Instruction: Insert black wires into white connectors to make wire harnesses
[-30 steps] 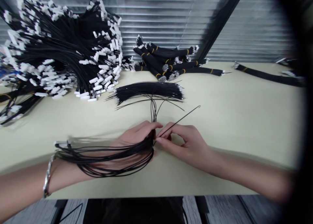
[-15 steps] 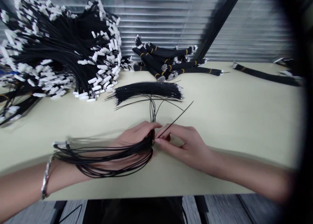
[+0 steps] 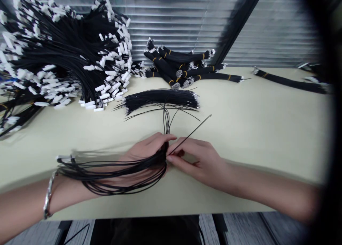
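My left hand (image 3: 149, 148) is closed on a bundle of black wires (image 3: 120, 166), which droops back over my wrist and forearm. White connectors (image 3: 65, 158) show at the bundle's far left end. Several wires rise from my left hand toward a loose pile of cut black wires (image 3: 161, 99) behind it. Between thumb and forefinger, my right hand (image 3: 197, 159) pinches a single black wire (image 3: 193, 131), its free end slanting up to the right. The fingertips meet the bundle's end beside my left hand; the exact contact point is hidden.
A large heap of black wires with white connectors (image 3: 66, 56) stands at the back left. Tied wire bundles with yellow bands (image 3: 184, 68) are stacked at the back middle, and another tied bundle (image 3: 288, 82) lies at the right. The table's front edge (image 3: 149, 216) is close below my hands.
My right hand has shifted slightly left, closer to the bundle's end, and the pinched wire's free tip has dropped a little. My left hand stays nearly still.
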`<action>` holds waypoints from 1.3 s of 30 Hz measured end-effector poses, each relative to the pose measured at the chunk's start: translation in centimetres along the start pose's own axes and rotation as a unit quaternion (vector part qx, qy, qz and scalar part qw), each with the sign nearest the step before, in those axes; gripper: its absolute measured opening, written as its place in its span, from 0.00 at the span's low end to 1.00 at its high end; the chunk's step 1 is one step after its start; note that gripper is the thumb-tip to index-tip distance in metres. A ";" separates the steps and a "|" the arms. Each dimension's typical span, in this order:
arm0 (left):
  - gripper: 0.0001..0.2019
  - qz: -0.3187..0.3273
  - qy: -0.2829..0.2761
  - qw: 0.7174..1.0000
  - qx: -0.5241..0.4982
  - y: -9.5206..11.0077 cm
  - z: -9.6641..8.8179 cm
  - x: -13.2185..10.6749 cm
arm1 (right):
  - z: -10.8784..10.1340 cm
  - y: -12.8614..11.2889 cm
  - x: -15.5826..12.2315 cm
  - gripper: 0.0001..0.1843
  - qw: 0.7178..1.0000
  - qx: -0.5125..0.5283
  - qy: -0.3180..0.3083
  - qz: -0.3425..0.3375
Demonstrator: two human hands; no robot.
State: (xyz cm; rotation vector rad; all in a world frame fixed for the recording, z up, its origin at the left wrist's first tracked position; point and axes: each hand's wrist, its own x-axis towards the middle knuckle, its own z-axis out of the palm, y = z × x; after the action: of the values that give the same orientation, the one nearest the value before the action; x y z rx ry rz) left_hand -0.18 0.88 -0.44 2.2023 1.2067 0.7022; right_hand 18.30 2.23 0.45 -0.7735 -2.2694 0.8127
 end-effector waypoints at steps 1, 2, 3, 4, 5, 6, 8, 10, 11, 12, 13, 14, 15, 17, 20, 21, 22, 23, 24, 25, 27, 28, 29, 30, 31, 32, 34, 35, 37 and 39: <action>0.27 -0.001 -0.008 1.000 -0.010 -0.1 0.0 0.0 | 0.0 0.0 0.0 0.04 1.000 -0.005 -0.001 -0.007; 0.29 -0.001 -0.015 1.000 -0.020 -0.2 0.0 0.0 | 0.1 0.1 0.0 0.03 1.000 -0.011 -0.003 -0.012; 0.30 -0.002 -0.021 0.999 -0.028 -0.3 -0.1 0.1 | 0.1 0.1 0.0 0.03 1.000 -0.017 -0.006 -0.017; 0.29 -0.002 -0.025 0.999 -0.035 -0.3 -0.2 0.1 | 0.1 0.2 0.1 0.03 0.999 -0.025 -0.012 -0.022; 0.29 -0.001 -0.027 0.999 -0.041 -0.2 -0.3 0.1 | 0.2 0.3 0.1 0.03 0.999 -0.032 -0.018 -0.026; 0.29 0.000 -0.029 0.999 -0.045 -0.1 -0.4 0.1 | 0.2 0.3 0.1 0.03 0.999 -0.040 -0.022 -0.029; 0.28 0.000 -0.029 0.998 -0.051 0.0 -0.5 0.1 | 0.3 0.4 0.1 0.05 0.998 -0.054 -0.024 -0.031; 0.28 -0.004 -0.028 0.998 -0.053 0.0 -0.5 0.1 | 0.3 0.5 0.1 0.05 0.996 -0.073 -0.023 -0.036; 0.29 -0.006 -0.027 0.998 -0.053 0.0 -0.5 0.0 | 0.4 0.5 0.1 0.06 0.995 -0.084 -0.023 -0.044; 0.29 -0.007 -0.027 0.998 -0.054 -0.1 -0.4 0.0 | 0.5 0.6 0.1 0.06 0.994 -0.094 -0.024 -0.054; 0.30 -0.008 -0.027 0.998 -0.054 -0.2 -0.2 -0.1 | 0.5 0.7 0.1 0.06 0.992 -0.102 -0.024 -0.064; 0.30 -0.009 -0.026 0.998 -0.054 -0.4 -0.1 -0.1 | 0.6 0.7 0.1 0.06 0.991 -0.106 -0.023 -0.075; 0.30 -0.010 -0.026 0.998 -0.053 -0.5 0.0 -0.1 | 0.7 0.8 0.0 0.06 0.991 -0.108 -0.021 -0.082; 0.31 -0.011 -0.025 0.998 -0.052 -0.7 0.1 -0.2 | 0.8 0.9 0.0 0.05 0.991 -0.102 -0.019 -0.087; 0.32 -0.010 -0.024 0.998 -0.048 -0.6 0.1 -0.1 | 0.8 0.9 -0.1 0.06 0.993 -0.080 -0.017 -0.084; 0.31 -0.008 -0.024 0.999 -0.047 -0.5 0.1 -0.1 | 0.8 0.8 0.0 0.06 0.994 -0.069 -0.019 -0.077; 0.31 -0.004 -0.023 0.999 -0.045 -0.3 0.0 -0.1 | 0.7 0.6 0.0 0.05 0.996 -0.057 -0.028 -0.063; 0.31 0.000 -0.022 0.999 -0.044 -0.2 -0.1 -0.1 | 0.6 0.5 0.1 0.05 0.997 -0.041 -0.041 -0.042; 0.31 0.002 -0.021 0.999 -0.043 -0.1 -0.2 -0.1 | 0.5 0.4 0.2 0.05 0.998 -0.020 -0.057 -0.012; 0.30 0.003 -0.020 0.999 -0.042 -0.1 -0.3 -0.1 | 0.4 0.3 0.3 0.05 0.998 0.007 -0.065 0.023; 0.31 -0.004 -0.018 0.999 -0.039 -0.1 -0.5 -0.3 | 0.1 0.3 0.6 0.06 0.993 0.074 -0.048 0.084; 0.31 -0.010 -0.017 0.999 -0.039 -0.2 -0.6 -0.4 | 0.0 0.4 0.7 0.08 0.988 0.112 -0.025 0.107; 0.31 -0.014 -0.017 0.999 -0.038 -0.3 -0.6 -0.5 | -0.1 0.6 0.8 0.09 0.981 0.149 0.006 0.126; 0.30 -0.011 -0.019 0.999 -0.033 -0.4 -0.6 -0.6 | -0.1 0.8 1.0 0.09 0.973 0.181 0.037 0.140; 0.28 0.001 -0.025 0.999 -0.022 -0.5 -0.7 -0.7 | -0.3 1.1 1.1 0.09 0.965 0.206 0.062 0.150; 0.25 0.021 -0.032 0.999 -0.006 -0.5 -0.7 -0.7 | -0.4 1.4 1.3 0.09 0.960 0.220 0.077 0.157; 0.16 0.060 -0.051 0.997 0.026 -0.5 -0.7 -0.8 | -0.9 2.1 1.7 0.08 0.965 0.202 0.080 0.147; 0.14 0.072 -0.059 0.995 0.032 -0.4 -0.8 -0.8 | -1.3 2.4 1.8 0.08 0.977 0.157 0.069 0.129; 0.14 0.082 -0.057 0.995 0.023 -0.3 -0.9 -0.8 | -2.2 3.3 2.1 0.09 0.996 -0.010 0.046 0.072; 0.20 0.091 -0.035 0.995 0.025 -0.4 -1.1 -0.8 | -3.3 4.4 2.2 0.10 0.972 -0.229 0.047 0.030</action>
State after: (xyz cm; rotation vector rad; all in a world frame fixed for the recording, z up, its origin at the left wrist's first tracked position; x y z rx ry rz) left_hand -1.52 0.55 -0.04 2.3807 1.0071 0.6657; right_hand 20.56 7.71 0.20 -1.0637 -2.3843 0.2628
